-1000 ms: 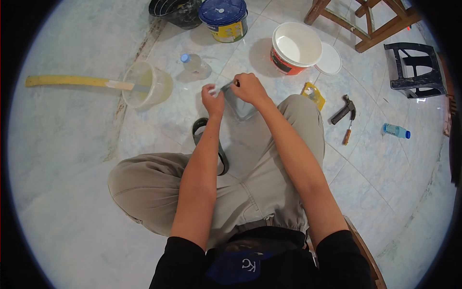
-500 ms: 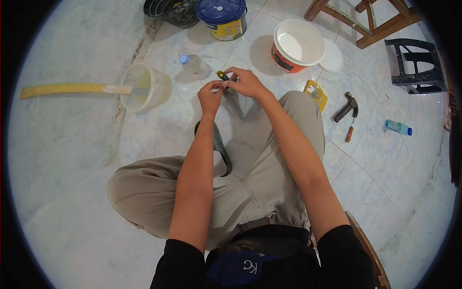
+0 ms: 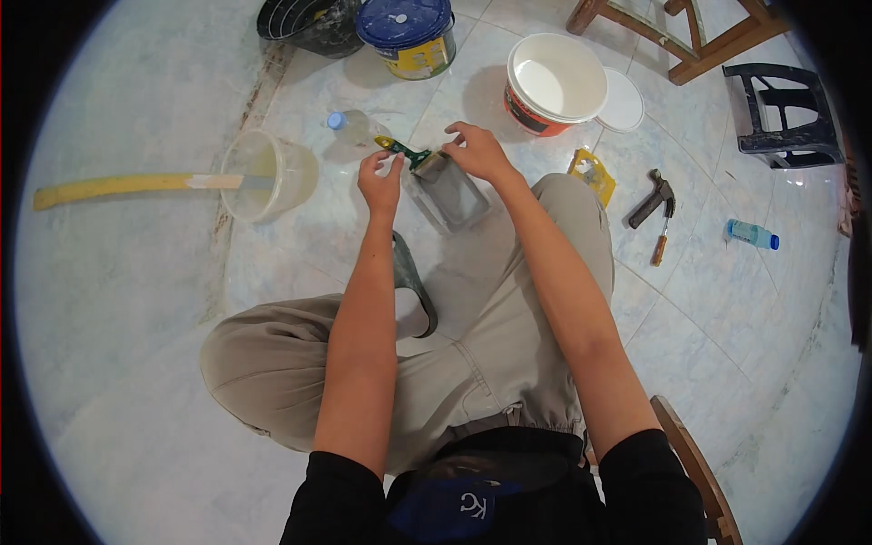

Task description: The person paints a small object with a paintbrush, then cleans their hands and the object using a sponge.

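Note:
A paintbrush [image 3: 407,153] with a green, yellow-tipped handle lies across the far end of a clear rectangular plastic container [image 3: 451,202], which has grey contents. My left hand [image 3: 380,184] is just below the handle, its thumb and fingers apart. At the brush's bristle end is my right hand [image 3: 477,153], thumb and index finger spread; whether a fingertip touches the brush is hard to tell. A clear bottle with a blue cap [image 3: 338,120] lies beyond the left hand.
Left is a translucent bucket [image 3: 304,173] with a yellow-handled tool [image 3: 127,188]. Beyond are a blue-lidded bucket [image 3: 409,41] and a white bucket [image 3: 554,82]. To the right lie a yellow scraper [image 3: 595,174], hammer [image 3: 654,198], screwdriver [image 3: 659,250], bottle [image 3: 752,234] and dark stool [image 3: 786,113].
My hands have moved apart from being close together at the brush. The brush handle now shows between them, across the container. The view has shifted slightly.

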Motion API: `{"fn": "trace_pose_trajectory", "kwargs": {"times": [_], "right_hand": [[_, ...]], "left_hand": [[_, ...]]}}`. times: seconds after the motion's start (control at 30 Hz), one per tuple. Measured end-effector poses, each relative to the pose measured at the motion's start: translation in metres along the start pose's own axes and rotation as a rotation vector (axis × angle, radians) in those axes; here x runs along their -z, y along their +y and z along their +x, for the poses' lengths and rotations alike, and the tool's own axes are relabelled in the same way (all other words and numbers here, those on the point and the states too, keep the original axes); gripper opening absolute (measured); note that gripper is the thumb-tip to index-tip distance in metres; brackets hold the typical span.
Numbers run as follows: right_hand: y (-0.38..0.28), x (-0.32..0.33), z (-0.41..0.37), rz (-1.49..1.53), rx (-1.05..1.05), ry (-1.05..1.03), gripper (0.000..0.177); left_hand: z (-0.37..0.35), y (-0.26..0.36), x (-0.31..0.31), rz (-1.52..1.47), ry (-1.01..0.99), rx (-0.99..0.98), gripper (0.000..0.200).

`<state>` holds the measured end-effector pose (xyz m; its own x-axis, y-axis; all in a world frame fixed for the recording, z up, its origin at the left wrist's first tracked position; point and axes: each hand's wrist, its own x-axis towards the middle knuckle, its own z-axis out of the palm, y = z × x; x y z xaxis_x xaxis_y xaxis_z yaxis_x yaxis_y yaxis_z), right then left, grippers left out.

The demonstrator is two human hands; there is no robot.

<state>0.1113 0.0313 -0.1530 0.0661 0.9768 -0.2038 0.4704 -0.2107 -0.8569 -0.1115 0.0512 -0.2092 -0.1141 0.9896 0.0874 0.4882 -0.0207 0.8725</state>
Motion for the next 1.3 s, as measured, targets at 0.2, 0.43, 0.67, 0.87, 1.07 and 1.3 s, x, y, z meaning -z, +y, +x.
{"fn": "trace_pose_trajectory", "kwargs": {"times": [0.2,0.43,0.67,0.87,1.07,1.3], "right_hand": [[0.003,-0.006,-0.005,-0.035,0.036,-0.020,0.047],[0.011,0.001,-0.011,-0.109,0.036,-0.043,0.045],[0.026,0.004,-0.014,-0.149,0.030,-0.071,0.043],[0.026,0.002,-0.015,-0.115,0.009,-0.115,0.042],[0.038,-0.002,-0.008,-0.113,0.002,-0.148,0.041],[0.044,0.008,-0.012,-0.136,-0.025,-0.167,0.043]], "left_hand": [[0.009,0.006,-0.009,-0.327,-0.290,0.146,0.035],[0.014,0.023,-0.018,-0.330,-0.198,0.111,0.043],[0.013,0.032,-0.026,-0.309,-0.067,0.117,0.051],[0.003,0.049,-0.019,-0.310,-0.023,0.307,0.070],[0.022,0.087,0.048,0.598,-0.838,0.398,0.083],[0.029,0.274,0.129,0.737,-0.951,-0.325,0.060]]}}
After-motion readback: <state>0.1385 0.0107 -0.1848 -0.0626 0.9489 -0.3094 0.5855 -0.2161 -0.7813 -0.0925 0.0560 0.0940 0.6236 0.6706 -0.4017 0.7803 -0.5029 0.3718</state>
